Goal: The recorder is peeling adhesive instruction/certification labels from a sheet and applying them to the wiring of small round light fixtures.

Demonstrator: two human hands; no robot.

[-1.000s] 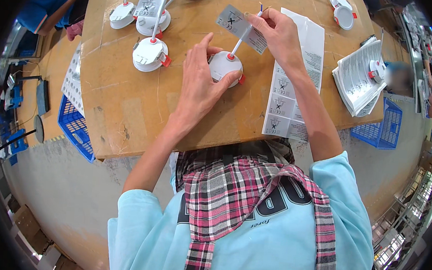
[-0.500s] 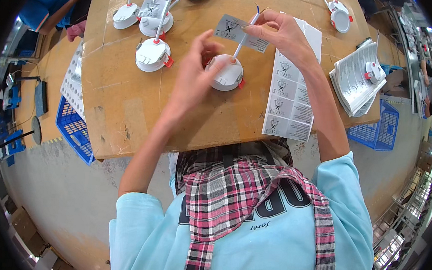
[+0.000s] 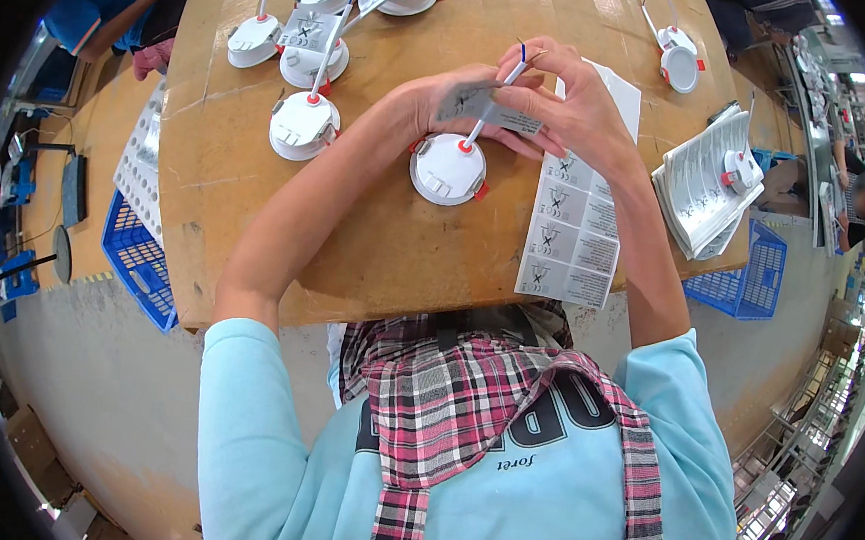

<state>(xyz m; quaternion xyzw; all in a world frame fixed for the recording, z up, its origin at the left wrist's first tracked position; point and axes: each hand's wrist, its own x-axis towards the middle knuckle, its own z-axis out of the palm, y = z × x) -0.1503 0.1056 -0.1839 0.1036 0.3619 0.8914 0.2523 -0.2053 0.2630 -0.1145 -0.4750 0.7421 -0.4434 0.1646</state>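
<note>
A round white downlight point(image 3: 448, 171) with red spring clips lies on the table in front of me. Its white cable point(image 3: 477, 130) rises to bare wire ends at the top. A silver printed label point(image 3: 467, 102) wraps partly about this cable. My right hand point(image 3: 582, 105) pinches the label against the cable, thumb in front. Behind the label and cable reaches my left hand point(image 3: 434, 103), its fingers stretched to the right below my right hand. Their tips are partly covered.
A strip of silver labels point(image 3: 567, 241) lies right of the downlight. Several more downlights point(image 3: 304, 121) stand at the far left, some with labels on their cables. At the right, another downlight rests on a label stack point(image 3: 701, 188). Blue crates point(image 3: 140, 265) flank the table point(image 3: 247, 197). A person point(image 3: 100, 1) sits far left.
My left hand has left the downlight's edge and moved up and right behind the label. The label's left part now bends round toward the cable. My right hand keeps its pinch.
</note>
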